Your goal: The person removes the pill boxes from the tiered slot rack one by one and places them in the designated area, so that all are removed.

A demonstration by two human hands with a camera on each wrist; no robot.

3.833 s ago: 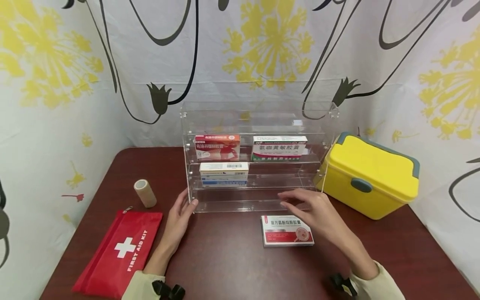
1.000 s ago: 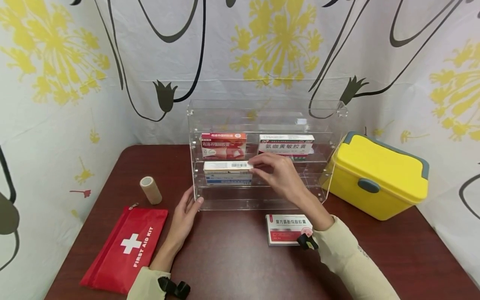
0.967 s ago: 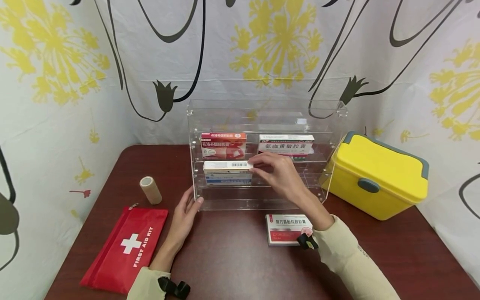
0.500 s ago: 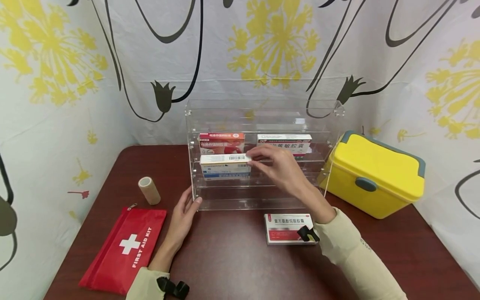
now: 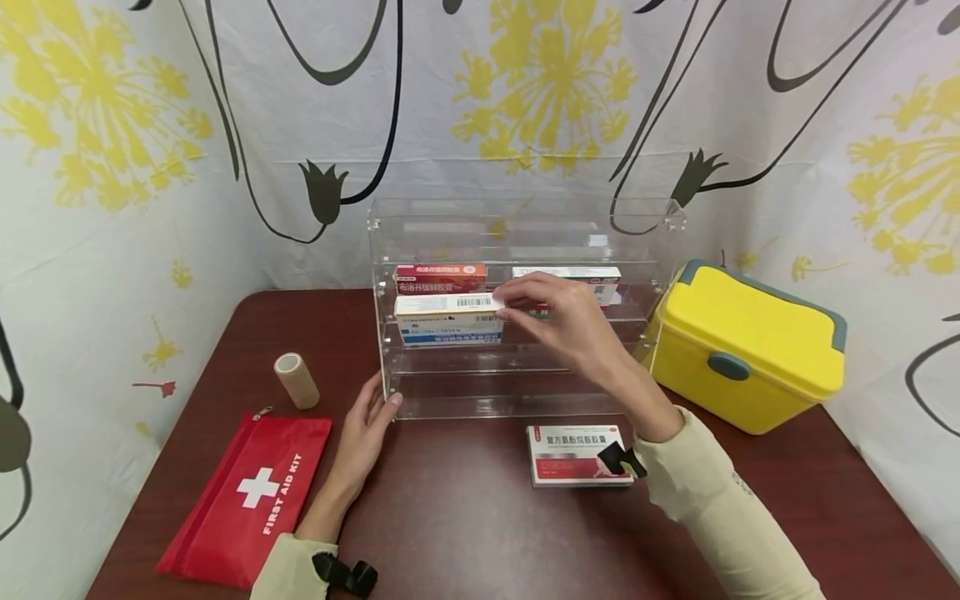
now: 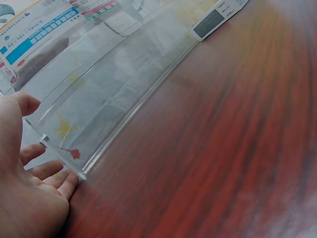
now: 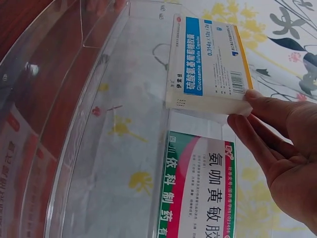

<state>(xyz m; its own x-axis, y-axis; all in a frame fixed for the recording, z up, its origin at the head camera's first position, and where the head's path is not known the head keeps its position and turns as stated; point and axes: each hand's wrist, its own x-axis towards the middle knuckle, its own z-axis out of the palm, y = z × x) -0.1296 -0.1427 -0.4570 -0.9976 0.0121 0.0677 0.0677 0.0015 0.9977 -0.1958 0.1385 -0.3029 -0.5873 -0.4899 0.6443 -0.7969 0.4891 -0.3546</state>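
Observation:
My right hand (image 5: 577,329) pinches the right end of a white medicine box (image 5: 450,321) with a blue band and a yellow edge. The box is raised in front of the middle tiers of a clear acrylic display rack (image 5: 495,408), partly covering a red-orange medicine box (image 5: 442,282). Beside it, a white-and-green medicine box (image 7: 198,193) stands in the rack, partly behind my right hand in the head view. My left hand (image 5: 363,433) holds the rack's lower left side, thumb in front and fingers beyond the panel in the left wrist view.
A white-and-red medicine box (image 5: 566,454) lies on the table before the rack, under my right wrist. To the right stands a yellow lidded box (image 5: 750,342). A red first aid pouch (image 5: 247,500) and a beige roll (image 5: 297,381) lie at left.
My right hand moved from near the rack's bottom to the blue-banded medicine box, took hold of it and raised it from its lower tier. My left hand has stayed on the rack.

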